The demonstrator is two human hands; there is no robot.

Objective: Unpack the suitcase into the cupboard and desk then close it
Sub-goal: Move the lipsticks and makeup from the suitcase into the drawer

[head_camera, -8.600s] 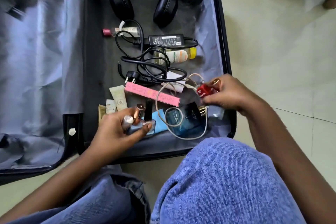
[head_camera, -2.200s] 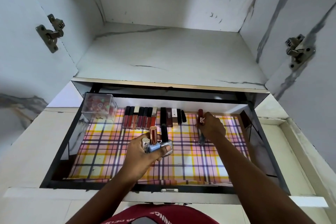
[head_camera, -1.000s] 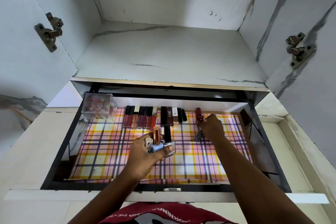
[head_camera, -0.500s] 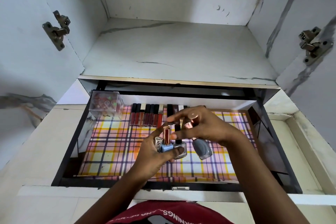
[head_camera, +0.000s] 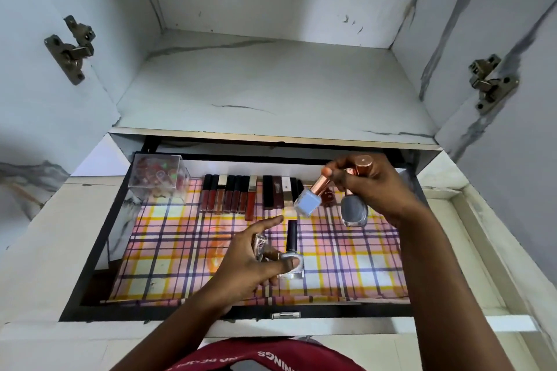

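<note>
An open cupboard drawer (head_camera: 99, 238) with a plaid liner holds a row of lip-gloss tubes (head_camera: 238, 196) along its back. My right hand (head_camera: 373, 187) hovers over the drawer's back right, gripping a light-blue nail polish bottle (head_camera: 308, 203) with a rose-gold cap and a grey bottle (head_camera: 354, 211). My left hand (head_camera: 253, 262) is lower, over the liner's middle, holding a clear bottle with a black cap (head_camera: 291, 253) and a second small clear bottle (head_camera: 261, 245). The suitcase is out of view.
A clear plastic box (head_camera: 158, 176) of small coloured items stands in the drawer's back left corner. Above the drawer is a bare marble-patterned shelf (head_camera: 271, 93). Cupboard doors stand open on both sides, with hinges (head_camera: 70, 48) showing. A small latch (head_camera: 286, 315) sits on the drawer's front edge.
My right hand has taken the light-blue bottle out of my left hand's bunch and lifted it back and right. My left hand keeps fewer bottles and its fingers have spread.
</note>
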